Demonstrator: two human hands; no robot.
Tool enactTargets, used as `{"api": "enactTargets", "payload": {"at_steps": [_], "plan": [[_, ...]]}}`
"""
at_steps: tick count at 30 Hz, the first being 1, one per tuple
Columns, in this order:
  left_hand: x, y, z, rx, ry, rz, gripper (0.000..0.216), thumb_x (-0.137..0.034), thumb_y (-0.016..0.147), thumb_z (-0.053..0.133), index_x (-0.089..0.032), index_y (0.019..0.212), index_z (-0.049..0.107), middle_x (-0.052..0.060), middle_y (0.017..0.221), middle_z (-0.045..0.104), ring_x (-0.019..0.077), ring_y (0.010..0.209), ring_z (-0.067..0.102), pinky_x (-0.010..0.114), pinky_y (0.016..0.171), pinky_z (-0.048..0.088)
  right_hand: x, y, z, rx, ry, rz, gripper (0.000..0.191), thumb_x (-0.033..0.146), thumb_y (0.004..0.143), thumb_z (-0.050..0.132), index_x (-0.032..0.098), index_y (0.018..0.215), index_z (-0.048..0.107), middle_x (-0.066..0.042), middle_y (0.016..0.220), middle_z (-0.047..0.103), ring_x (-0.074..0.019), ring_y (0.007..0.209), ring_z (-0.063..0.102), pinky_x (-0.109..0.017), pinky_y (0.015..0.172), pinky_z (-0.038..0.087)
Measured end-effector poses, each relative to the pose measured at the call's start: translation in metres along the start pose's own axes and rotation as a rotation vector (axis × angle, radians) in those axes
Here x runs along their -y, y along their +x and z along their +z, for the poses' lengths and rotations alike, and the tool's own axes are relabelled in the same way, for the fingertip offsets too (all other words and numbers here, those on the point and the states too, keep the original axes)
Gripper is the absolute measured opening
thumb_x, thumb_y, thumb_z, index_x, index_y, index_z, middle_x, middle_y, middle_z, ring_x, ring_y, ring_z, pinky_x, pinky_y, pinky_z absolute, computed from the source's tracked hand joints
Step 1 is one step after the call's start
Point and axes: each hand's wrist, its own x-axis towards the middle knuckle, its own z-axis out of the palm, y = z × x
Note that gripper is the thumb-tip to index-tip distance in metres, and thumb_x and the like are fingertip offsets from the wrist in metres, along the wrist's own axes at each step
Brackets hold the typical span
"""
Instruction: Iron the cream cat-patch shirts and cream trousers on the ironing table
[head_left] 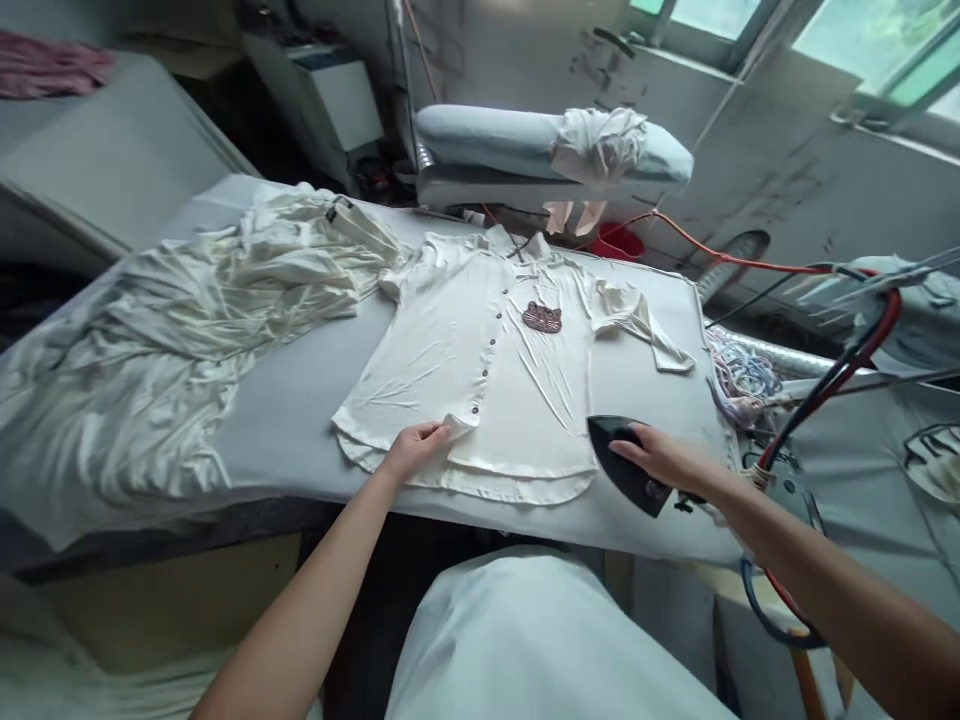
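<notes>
A cream button-up shirt (pixel 442 350) lies spread front side up on the padded ironing table (pixel 300 400), its collar toward the far edge. Dark buttons run down its front, and a brown cat-face patch (pixel 541 318) sits on the chest. My left hand (pixel 415 448) pinches the lower front hem near the bottom button, lifting a small fold. In my right hand (pixel 660 458) is a black iron (pixel 626 465), held by its handle beside the shirt's lower right corner. Creases show on both front panels.
A heap of cream garments (pixel 225 290) covers the table's left side. Behind stands a padded sleeve board (pixel 487 140) with a crumpled cloth (pixel 600 145) on it. Red and black hoses (pixel 832 375) hang at the right, near a bundle of cords (pixel 742 365). A red bucket (pixel 616 241) stands behind the table.
</notes>
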Motion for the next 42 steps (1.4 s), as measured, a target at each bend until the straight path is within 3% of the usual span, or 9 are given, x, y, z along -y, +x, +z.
{"api": "enactTargets", "payload": {"at_steps": [5,8,14,17,20,23,28,36,42], "plan": [[0.003,-0.002,-0.002,0.075,-0.042,0.004,0.058,-0.069,0.072,0.070,-0.013,0.088,0.080,0.008,0.086,0.076,0.0244,0.085,0.066,0.035,0.082,0.052,0.144,0.028,0.103,0.185,-0.284,-0.290,0.033,0.053,0.090,0.063,0.021,0.095,0.072,-0.010,0.090,0.075,-0.0273,0.078,0.069,-0.034,0.066,0.047],[0.006,-0.008,0.006,0.131,0.106,0.109,0.050,-0.065,0.079,0.064,-0.017,0.078,0.079,0.005,0.082,0.073,0.0222,0.084,0.065,0.032,0.081,0.051,0.183,0.040,0.137,0.176,-0.327,-0.367,0.032,0.049,0.090,0.065,0.021,0.101,0.074,-0.012,0.097,0.076,-0.0289,0.084,0.070,-0.035,0.071,0.048],[0.013,-0.042,0.010,0.128,0.560,0.233,0.035,-0.049,0.086,0.058,-0.024,0.085,0.082,0.006,0.087,0.074,0.0214,0.085,0.066,0.031,0.082,0.046,0.065,0.006,0.094,0.101,-0.265,-0.070,0.028,0.052,0.088,0.064,0.024,0.088,0.070,-0.009,0.088,0.075,-0.0268,0.077,0.068,-0.032,0.064,0.043],[0.026,-0.060,-0.023,0.026,0.507,0.117,0.038,-0.052,0.089,0.053,-0.023,0.083,0.077,0.004,0.088,0.075,0.0209,0.083,0.066,0.029,0.077,0.046,-0.002,-0.020,0.071,0.024,-0.198,0.103,0.034,0.058,0.091,0.057,0.025,0.082,0.061,-0.007,0.081,0.072,-0.0250,0.070,0.066,-0.031,0.058,0.038],[0.037,-0.062,-0.075,-0.311,0.518,-0.061,0.038,-0.055,0.089,0.052,-0.022,0.088,0.073,0.004,0.086,0.074,0.0217,0.082,0.066,0.029,0.072,0.046,-0.004,-0.032,0.067,0.025,-0.214,0.160,0.041,0.065,0.089,0.057,0.025,0.076,0.053,-0.006,0.075,0.069,-0.0243,0.066,0.063,-0.031,0.057,0.036],[0.041,-0.045,-0.121,-0.565,0.597,-0.124,0.035,-0.048,0.085,0.059,-0.019,0.100,0.070,0.009,0.100,0.072,0.0225,0.086,0.066,0.031,0.078,0.049,0.060,-0.026,0.080,0.049,-0.130,0.059,0.046,0.069,0.091,0.052,0.025,0.080,0.053,-0.006,0.078,0.070,-0.0230,0.069,0.063,-0.031,0.058,0.036],[0.041,-0.008,-0.146,-0.521,0.727,-0.125,0.031,-0.032,0.079,0.068,-0.016,0.106,0.068,0.013,0.113,0.069,0.0256,0.105,0.066,0.033,0.092,0.050,0.204,0.014,0.124,0.136,-0.020,-0.080,0.043,0.062,0.096,0.050,0.021,0.094,0.062,-0.008,0.091,0.074,-0.0212,0.076,0.066,-0.029,0.060,0.035],[0.076,-0.009,-0.167,-0.574,0.761,0.092,0.017,-0.026,0.090,0.055,-0.018,0.088,0.070,0.010,0.094,0.072,0.0258,0.093,0.067,0.034,0.082,0.048,0.272,0.042,0.195,0.142,-0.108,-0.054,0.036,0.054,0.092,0.059,0.020,0.097,0.068,-0.009,0.098,0.075,-0.0252,0.090,0.070,-0.029,0.066,0.041],[0.087,-0.007,-0.194,-0.457,0.689,0.171,0.018,-0.029,0.088,0.054,-0.020,0.085,0.070,0.008,0.089,0.070,0.0252,0.089,0.065,0.036,0.081,0.048,0.401,0.107,0.231,0.164,-0.110,-0.203,0.039,0.052,0.092,0.056,0.019,0.104,0.073,-0.012,0.104,0.077,-0.0286,0.093,0.073,-0.032,0.072,0.051]]}}
